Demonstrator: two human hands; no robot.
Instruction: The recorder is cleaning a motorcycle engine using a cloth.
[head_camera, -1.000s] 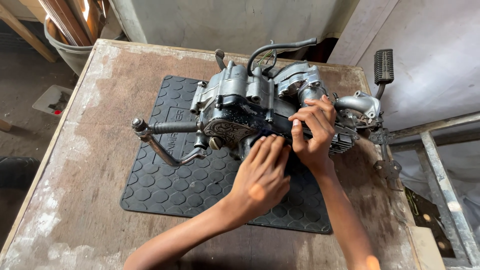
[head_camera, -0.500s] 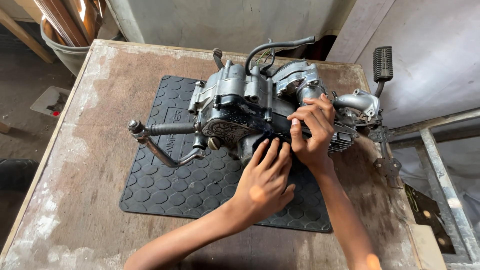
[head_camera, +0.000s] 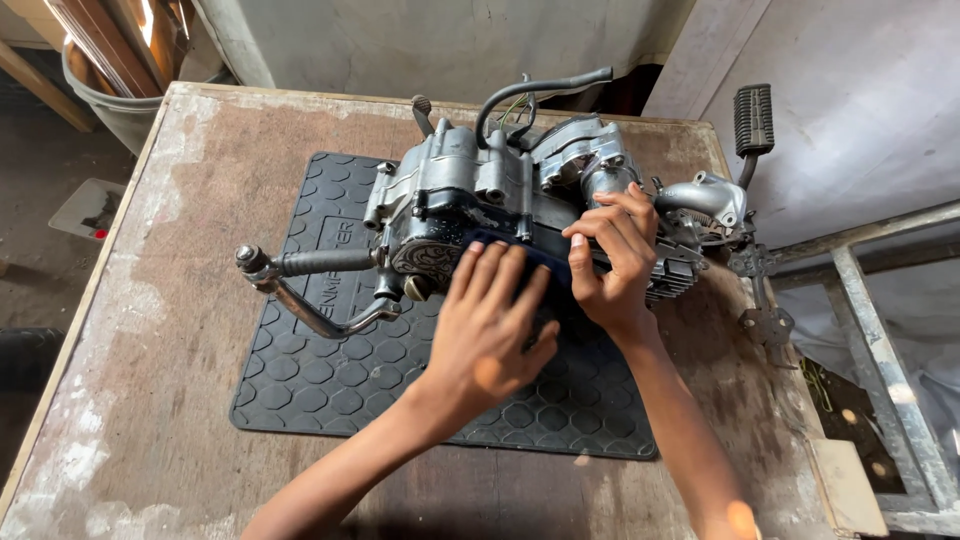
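Grey motorcycle engine (head_camera: 480, 200) resting on a black rubber mat (head_camera: 330, 370) with a honeycomb pattern, toward the far half of a worn wooden surface (head_camera: 130, 330). Left hand (head_camera: 490, 325) laid flat, fingers spread, over a dark blue piece (head_camera: 545, 258) on the engine's near side. Right hand (head_camera: 612, 262) just beside it, fingers curled and pressing on the same piece near the cylinder fins. Kick lever (head_camera: 300, 285) jutting left across the mat. Black hose (head_camera: 535, 92) arching over the top. Rubber-capped pedal (head_camera: 754, 120) sticking up beyond the right edge. Grey bucket (head_camera: 115, 100) at far left, metal frame (head_camera: 880, 330) at right.
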